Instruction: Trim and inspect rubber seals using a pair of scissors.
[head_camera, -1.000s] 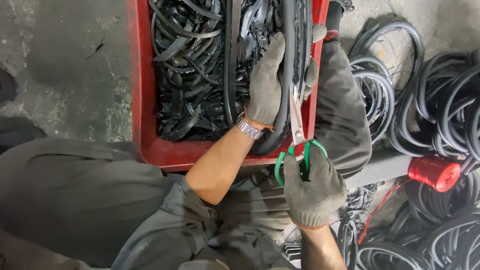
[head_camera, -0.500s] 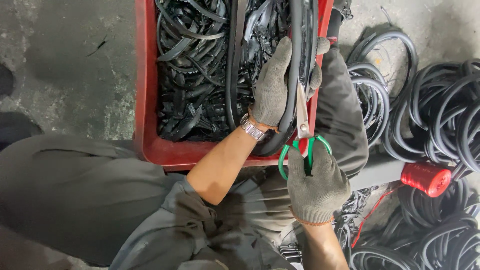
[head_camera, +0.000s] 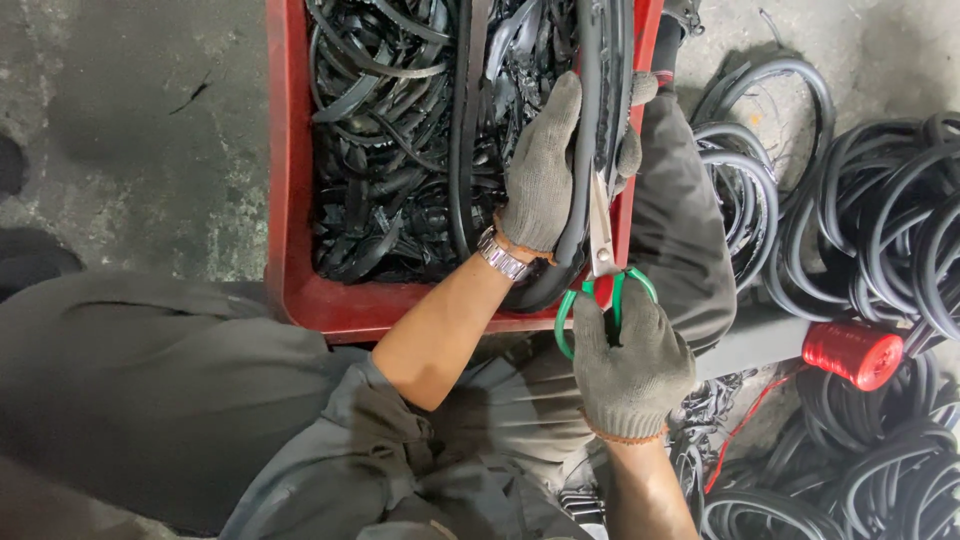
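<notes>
We see our left hand (head_camera: 545, 170) in a grey glove, its fingers closed around a black rubber strip (head_camera: 590, 120) over the right edge of the red crate (head_camera: 285, 200). The strip runs lengthwise away from us. Our right hand (head_camera: 628, 360) grips the green-handled scissors (head_camera: 603, 262) just below, blades pointing up along the strip and touching it. Coils of black hose (head_camera: 880, 220) lie on the floor to the right.

The person is wearing grey knit gloves with orange cuffs on the left hand (head_camera: 545, 170) and right hand (head_camera: 628, 362), a metal wristwatch (head_camera: 503, 258) and grey rolled-sleeve workwear.
</notes>
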